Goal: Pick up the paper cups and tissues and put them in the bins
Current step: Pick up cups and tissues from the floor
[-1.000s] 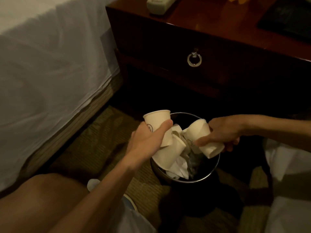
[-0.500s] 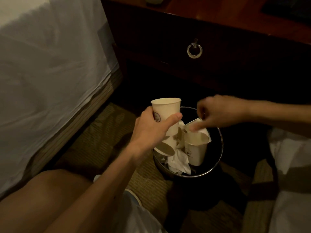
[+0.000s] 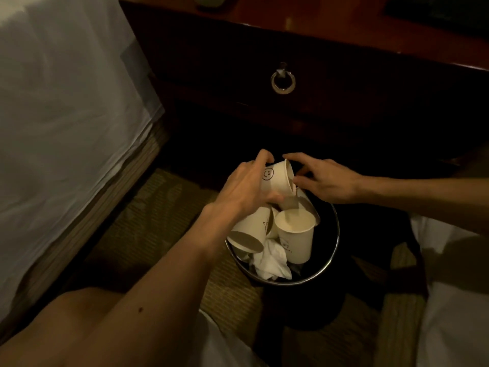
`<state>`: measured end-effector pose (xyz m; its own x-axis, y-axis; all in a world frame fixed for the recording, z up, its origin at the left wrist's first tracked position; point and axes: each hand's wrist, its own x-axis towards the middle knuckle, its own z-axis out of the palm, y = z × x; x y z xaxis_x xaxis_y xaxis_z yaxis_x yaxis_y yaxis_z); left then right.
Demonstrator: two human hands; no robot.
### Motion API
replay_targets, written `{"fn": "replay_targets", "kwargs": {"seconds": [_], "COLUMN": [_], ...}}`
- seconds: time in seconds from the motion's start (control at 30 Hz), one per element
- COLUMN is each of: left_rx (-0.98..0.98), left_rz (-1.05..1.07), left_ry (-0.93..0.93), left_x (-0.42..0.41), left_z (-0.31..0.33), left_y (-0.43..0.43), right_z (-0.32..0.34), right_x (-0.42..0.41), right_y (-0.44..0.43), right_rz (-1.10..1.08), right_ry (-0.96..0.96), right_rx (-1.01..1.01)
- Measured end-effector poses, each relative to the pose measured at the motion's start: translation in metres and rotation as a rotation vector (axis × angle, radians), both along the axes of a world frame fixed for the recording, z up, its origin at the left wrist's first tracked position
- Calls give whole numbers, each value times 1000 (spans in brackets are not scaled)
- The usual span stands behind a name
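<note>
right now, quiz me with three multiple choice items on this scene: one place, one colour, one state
1. Where is the crumpled tissue? A in the bin B on the bed C on the nightstand
2. Colour of the paper cups? A red B off-white C blue
3. The smiley cup in the left hand is: A upright B tipped sideways C crushed flat
Answers: A, it lies among cups inside the rim; B, all look off-white; B, its mouth faces sideways.

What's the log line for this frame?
left hand: grips smiley cup over bin | right hand: open at cup rim | bin: cups, tissue inside
</note>
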<state>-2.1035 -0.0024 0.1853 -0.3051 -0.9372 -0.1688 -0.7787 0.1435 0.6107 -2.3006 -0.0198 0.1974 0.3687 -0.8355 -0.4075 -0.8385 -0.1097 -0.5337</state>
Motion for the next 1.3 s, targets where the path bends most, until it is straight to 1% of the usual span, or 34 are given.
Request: {"fn": "replay_targets", "kwargs": {"seconds": [0.07, 0.13, 0.23, 0.3, 0.33, 0.4, 0.47, 0.5, 0.57, 0.6, 0.67, 0.77, 0.87, 0.9, 0.97, 1.0, 1.07, 1.17, 1.23, 1.3], "left_rx": [-22, -64, -171, -244, -251, -218, -115, -73, -124, -163, -239, -370, -423, -409, -333, -279, -180, 28, 194, 292], "left_rz": [-36, -45, -62, -99, -113, -138, -149, -131, -17, 57, 148, 183, 191, 214, 292, 334, 437, 635, 739, 849], "left_ry": [-17, -64, -281, -420, -444, -412, -263, -184, -67, -26, -63, -335, -598, -678, -851, -910, -955, -898, -809, -692], "left_x": [5, 9, 5, 2, 3, 11, 24, 32, 56, 71, 105, 157, 212, 229, 265, 282, 312, 348, 366, 383], "left_z": [-8, -17, -33, -40, -40, -38, -29, -20, 7, 24, 70, 147, 213, 228, 245, 247, 237, 201, 167, 128], "left_y": [-1, 1, 9, 11, 11, 10, 16, 22, 34, 41, 62, 98, 171, 200, 263, 296, 364, 460, 516, 570], "right_z": [-7, -13, -19, -18, -17, -16, -12, -8, 14, 29, 64, 112, 138, 142, 146, 143, 131, 102, 75, 39], "right_x": [-1, -1, -2, 0, 1, 4, 8, 9, 20, 30, 62, 127, 213, 242, 301, 330, 385, 454, 485, 506], "right_y": [-2, -2, 2, 7, 8, 11, 15, 15, 12, 15, 31, 65, 116, 135, 174, 194, 234, 303, 349, 388], "right_rz": [21, 74, 167, 207, 229, 270, 267, 255, 234, 217, 189, 255, 427, 514, 728, 831, 1004, 1231, 1362, 1443], "right_ry": [16, 77, 186, 198, 181, 155, 181, 197, 208, 155, -58, -427, -645, -682, -693, -677, -626, -561, -454, -319], "right_rx": [16, -21, -46, -25, -13, 10, 23, -5, -144, -233, -324, -389, -450, -455, -438, -415, -374, -311, -280, -231]}}
